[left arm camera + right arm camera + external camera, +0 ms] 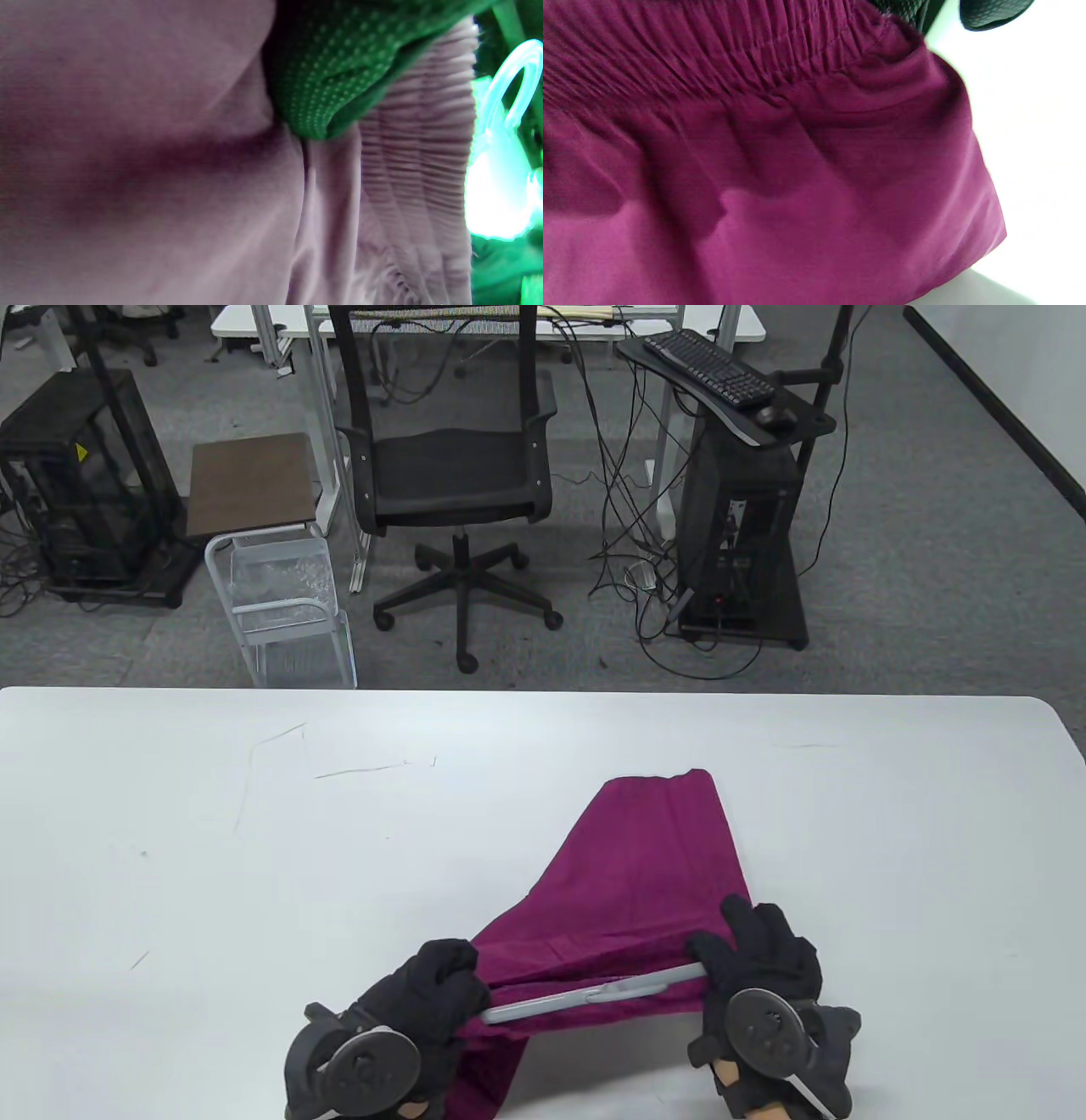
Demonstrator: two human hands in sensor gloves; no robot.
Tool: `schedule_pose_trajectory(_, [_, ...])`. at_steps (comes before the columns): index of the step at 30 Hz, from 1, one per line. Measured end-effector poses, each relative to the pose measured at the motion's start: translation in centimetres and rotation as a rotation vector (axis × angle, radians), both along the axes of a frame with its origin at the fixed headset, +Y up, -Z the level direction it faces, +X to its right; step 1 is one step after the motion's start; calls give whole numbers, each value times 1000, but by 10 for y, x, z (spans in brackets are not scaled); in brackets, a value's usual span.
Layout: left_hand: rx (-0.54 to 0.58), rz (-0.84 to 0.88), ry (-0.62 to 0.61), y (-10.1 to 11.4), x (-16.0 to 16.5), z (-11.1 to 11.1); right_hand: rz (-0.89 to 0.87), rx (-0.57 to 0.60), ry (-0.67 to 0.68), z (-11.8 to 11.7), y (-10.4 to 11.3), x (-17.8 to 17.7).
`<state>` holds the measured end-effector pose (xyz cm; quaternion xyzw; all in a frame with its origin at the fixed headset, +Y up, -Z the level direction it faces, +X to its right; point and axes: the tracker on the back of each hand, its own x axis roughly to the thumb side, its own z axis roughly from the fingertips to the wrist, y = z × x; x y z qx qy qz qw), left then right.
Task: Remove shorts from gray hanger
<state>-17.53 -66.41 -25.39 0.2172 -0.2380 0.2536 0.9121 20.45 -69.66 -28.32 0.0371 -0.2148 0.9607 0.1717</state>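
Magenta shorts (640,865) lie on the white table (254,848), waistband toward me, still on a gray hanger (594,991) whose bar runs between my hands. My left hand (433,984) grips the hanger's left end together with bunched waistband fabric. My right hand (755,954) grips the hanger's right end and the waistband there. The left wrist view is filled with the shorts (148,169), washed-out in colour, with a gloved fingertip (326,84) on the gathered waistband. The right wrist view shows the shorts (780,182) and their elastic waistband, with glove fingertips (992,10) at the top edge.
The table's far edge (543,692) runs across the middle of the table view. Beyond it stand an office chair (454,475), a small side cart (271,560) and a computer stand with a keyboard (708,364).
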Motion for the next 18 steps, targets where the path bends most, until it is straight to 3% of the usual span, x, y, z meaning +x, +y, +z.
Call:
schedule_pose_trajectory(3, [-23, 77, -5, -1, -10, -5, -138, -39, 57, -9, 1, 22])
schedule_pose_trajectory(7, [-34, 100, -3, -3, -9, -8, -174, -54, 80, -17, -4, 39])
schedule_pose_trajectory(11, [-64, 125, 3, -8, -19, -14, -698, -72, 261, -23, -19, 58])
schedule_pose_trajectory(13, [-95, 164, -27, -12, -23, -18, -1177, -106, 393, -27, -30, 61])
schedule_pose_trajectory(18, [-109, 188, -28, -14, -25, -22, -1473, -160, 480, -31, -47, 59])
